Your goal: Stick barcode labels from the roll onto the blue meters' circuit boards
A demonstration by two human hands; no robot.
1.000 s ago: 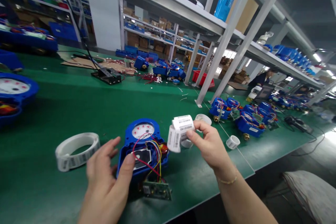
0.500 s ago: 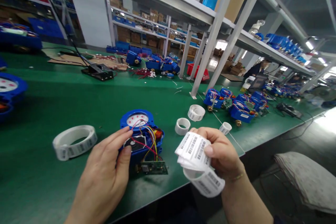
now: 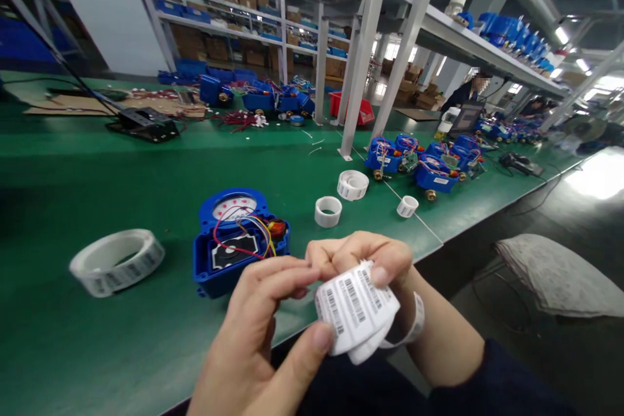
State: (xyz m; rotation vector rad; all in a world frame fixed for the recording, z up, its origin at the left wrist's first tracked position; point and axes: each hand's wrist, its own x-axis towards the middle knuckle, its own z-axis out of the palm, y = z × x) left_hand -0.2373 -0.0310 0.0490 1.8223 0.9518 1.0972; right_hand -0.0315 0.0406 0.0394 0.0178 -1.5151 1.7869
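My right hand (image 3: 370, 257) pinches a folded strip of white barcode labels (image 3: 353, 302), thumb on its printed face. A loose curl of the strip hangs beside the wrist. My left hand (image 3: 273, 325) is at the strip's left edge, its thumb tip by the lower corner and its fingertips close to my right fingers; thumb and fingers are apart. Behind my left hand sits a blue meter housing (image 3: 214, 266) with its round-windowed lid (image 3: 234, 205) raised. Coloured wires and a black part show inside. My left hand covers its lower right side.
A large label roll (image 3: 117, 263) lies left on the green bench (image 3: 146, 338). Smaller rolls (image 3: 328, 211) lie beyond the strip. Several blue housings (image 3: 433, 172) with wires stand right, near metal posts (image 3: 365, 52). A black stand (image 3: 146, 123) is back left; a covered stool (image 3: 550, 276) stands right.
My left hand has left the meter housing and moved right to the label strip. My right hand has tilted the strip and brought it slightly left. The view has shifted right.
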